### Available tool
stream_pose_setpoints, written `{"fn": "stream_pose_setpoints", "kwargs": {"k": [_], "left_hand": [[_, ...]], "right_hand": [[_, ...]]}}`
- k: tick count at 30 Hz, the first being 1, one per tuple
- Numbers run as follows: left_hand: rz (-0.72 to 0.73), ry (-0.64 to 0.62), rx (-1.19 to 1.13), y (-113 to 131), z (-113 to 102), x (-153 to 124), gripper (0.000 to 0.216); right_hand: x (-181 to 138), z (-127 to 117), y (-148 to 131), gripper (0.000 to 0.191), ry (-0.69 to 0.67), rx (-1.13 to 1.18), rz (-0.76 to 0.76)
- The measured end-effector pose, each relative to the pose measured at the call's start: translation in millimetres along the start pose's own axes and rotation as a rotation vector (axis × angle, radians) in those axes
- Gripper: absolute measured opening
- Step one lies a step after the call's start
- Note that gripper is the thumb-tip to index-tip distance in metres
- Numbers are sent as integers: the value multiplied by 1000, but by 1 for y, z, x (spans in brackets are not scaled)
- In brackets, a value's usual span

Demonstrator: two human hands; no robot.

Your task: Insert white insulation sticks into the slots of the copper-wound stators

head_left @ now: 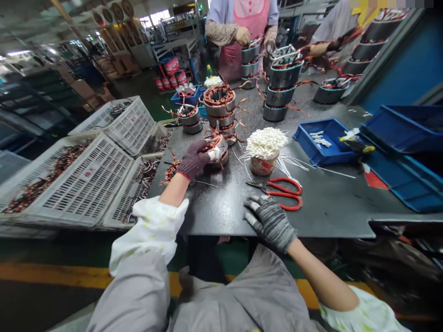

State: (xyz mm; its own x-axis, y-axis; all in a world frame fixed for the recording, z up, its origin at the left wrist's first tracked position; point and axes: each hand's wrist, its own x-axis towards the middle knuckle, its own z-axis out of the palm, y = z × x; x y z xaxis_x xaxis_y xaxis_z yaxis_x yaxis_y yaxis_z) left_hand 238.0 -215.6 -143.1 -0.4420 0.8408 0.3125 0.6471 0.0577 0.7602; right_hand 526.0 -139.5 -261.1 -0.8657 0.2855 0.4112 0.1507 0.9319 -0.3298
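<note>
My left hand (194, 159), in a dark maroon knitted glove, reaches to a motor stator (221, 161) with copper windings. Its fingers, white-wrapped at the tips, curl over the stator's near side and grip it. Just behind it rises a stack of stators (220, 108) with loose wire leads. In a grey striped glove, my right hand (272, 222) lies at the table's front edge, fingers stretched out and holding nothing. Beyond its fingertips are red-handled scissors (289, 193). A tub (263, 166) bristles with a bundle of white ties (266, 142), and some ties lie loose around it.
White plastic crates (83, 177) with wire-wound parts stand left of the table (325, 198). Blue bins (323, 154) sit at the right, one holding small white pieces. Across the table, a co-worker's gloved hand (242, 36) is at another stator stack (251, 57). More stators (282, 87) stand near a second person.
</note>
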Motion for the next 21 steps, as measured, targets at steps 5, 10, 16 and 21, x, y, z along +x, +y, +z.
{"fn": "stream_pose_setpoints", "kwargs": {"k": [5,10,16,21], "left_hand": [[134,-191,274,34,15,-92,49],[230,-335,693,35,60,-160,43],[324,-86,342,24,73,-183,35],[-247,148,-171,29,74,-169,45]], "right_hand": [[-6,0,3,51,203,49,61],[-12,-9,-11,52,112,27,-81],[16,-18,-2,38,311,-67,452],[22,-12,9,37,126,-74,514]]}}
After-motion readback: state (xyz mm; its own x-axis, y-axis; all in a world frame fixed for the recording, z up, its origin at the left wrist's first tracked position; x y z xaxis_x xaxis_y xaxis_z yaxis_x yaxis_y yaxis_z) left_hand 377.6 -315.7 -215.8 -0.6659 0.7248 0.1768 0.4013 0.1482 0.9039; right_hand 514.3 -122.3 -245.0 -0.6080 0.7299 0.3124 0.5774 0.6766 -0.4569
